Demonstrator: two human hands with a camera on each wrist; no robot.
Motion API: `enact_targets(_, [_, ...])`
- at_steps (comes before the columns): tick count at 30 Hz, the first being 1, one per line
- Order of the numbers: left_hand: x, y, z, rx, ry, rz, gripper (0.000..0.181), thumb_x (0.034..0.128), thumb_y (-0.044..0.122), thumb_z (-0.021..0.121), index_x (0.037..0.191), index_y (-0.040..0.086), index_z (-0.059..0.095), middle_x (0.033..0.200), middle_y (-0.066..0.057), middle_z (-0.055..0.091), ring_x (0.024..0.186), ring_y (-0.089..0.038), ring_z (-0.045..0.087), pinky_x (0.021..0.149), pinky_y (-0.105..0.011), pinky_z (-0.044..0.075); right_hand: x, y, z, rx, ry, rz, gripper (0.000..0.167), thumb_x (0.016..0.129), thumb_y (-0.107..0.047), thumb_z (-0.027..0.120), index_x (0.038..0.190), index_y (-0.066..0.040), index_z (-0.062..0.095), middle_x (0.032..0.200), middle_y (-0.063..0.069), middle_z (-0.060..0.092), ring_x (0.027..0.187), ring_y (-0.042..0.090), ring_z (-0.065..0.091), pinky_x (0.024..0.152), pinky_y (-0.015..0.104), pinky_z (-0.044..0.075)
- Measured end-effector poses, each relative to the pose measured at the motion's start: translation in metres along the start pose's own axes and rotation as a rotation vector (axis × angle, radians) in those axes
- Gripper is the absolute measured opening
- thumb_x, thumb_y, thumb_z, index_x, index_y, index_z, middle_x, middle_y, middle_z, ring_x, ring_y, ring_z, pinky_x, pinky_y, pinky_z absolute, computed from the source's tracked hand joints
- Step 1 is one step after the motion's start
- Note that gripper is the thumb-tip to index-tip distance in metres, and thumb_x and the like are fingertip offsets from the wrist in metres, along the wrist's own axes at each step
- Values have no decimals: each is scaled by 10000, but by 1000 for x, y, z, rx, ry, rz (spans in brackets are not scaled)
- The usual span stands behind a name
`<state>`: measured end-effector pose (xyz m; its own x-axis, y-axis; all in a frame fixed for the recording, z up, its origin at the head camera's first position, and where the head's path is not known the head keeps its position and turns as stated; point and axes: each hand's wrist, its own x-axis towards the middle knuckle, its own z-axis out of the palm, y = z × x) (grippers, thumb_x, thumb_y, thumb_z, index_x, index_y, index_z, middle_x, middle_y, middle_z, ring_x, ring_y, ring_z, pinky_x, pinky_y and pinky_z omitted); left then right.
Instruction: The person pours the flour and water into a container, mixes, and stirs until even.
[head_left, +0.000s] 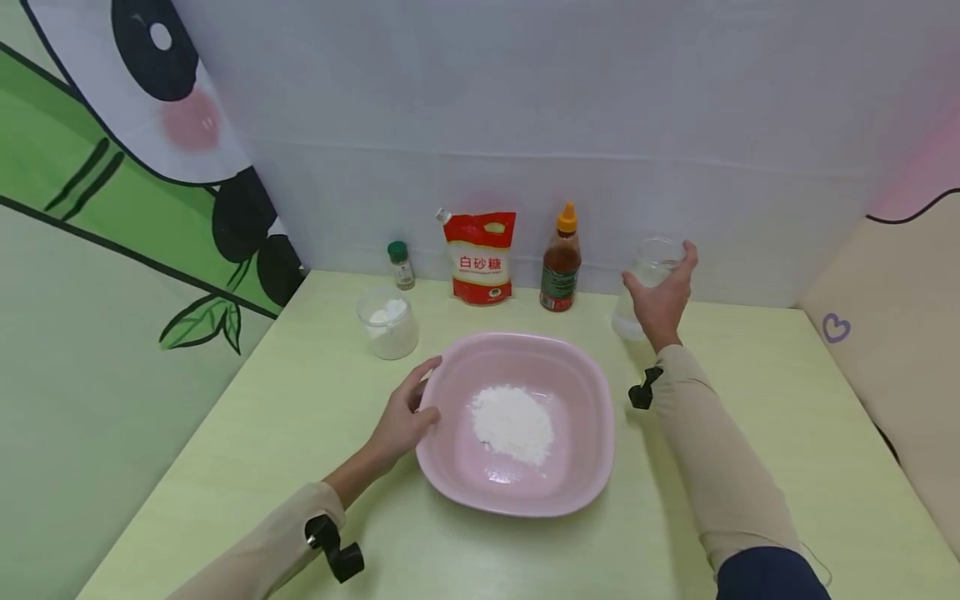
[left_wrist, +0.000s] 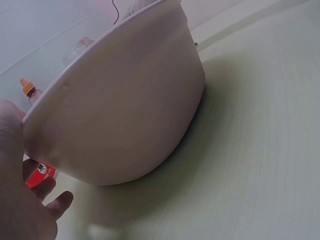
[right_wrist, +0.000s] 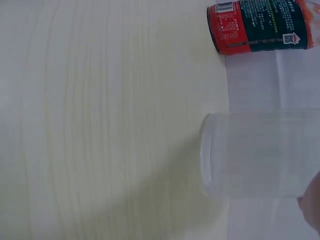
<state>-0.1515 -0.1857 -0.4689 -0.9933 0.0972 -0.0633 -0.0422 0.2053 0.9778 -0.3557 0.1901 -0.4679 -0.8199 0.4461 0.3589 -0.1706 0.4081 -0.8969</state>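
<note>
1. Your right hand (head_left: 662,304) is curled round the clear container (right_wrist: 250,155), thumb on one side and fingers opposite; how firmly it squeezes, you cannot tell from here.
2. That container is near the back edge of the table (head_left: 765,375), toward the back right corner. Its smooth wall is probably slick and, if glass, breakable; you would do best to grip round its middle. The level inside is unclear, so treat it as possibly heavy.
3. Your left hand (head_left: 401,425) pinches the left rim of the pink basin (head_left: 581,450), thumb over the lip, some fingertips clear of the outer wall.
4. The basin sits midway between the table's left and right edges. It looks like light, slightly flexible plastic, likely to slide; hold it by the rim.
5. White powder (head_left: 513,425) lies on its floor, loose and probably easily scattered.
6. Toward the back left corner you have a jar (head_left: 393,342) of white stuff; along the back edge, a green-capped bottle (head_left: 403,271), a red pouch (head_left: 482,258) and a sauce bottle (head_left: 561,262).
</note>
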Motion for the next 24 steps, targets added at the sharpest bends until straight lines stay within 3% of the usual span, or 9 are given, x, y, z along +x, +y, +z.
enact_targets(11, [0,-2,2,6,3,-2,825,772,-94,486,1549,144,341,1484,-259,486,1159,-398,580,787,-312,574,1,-13,-33,-54,-223,-45,956,788,-219,798,1535,-221,202,1325,313,543,1223,433,509,1018,565,401])
enact_targets(24, [1,-3,1,3,0,8,828,771,-99,481,1551,143,337,1494,-252,478,1186,-415,575,792,-327,580,-7,-80,-79,-125,-596,-243,969,782,-146,798,1548,-179,206,1293,268,556,1288,495,454,1035,662,355])
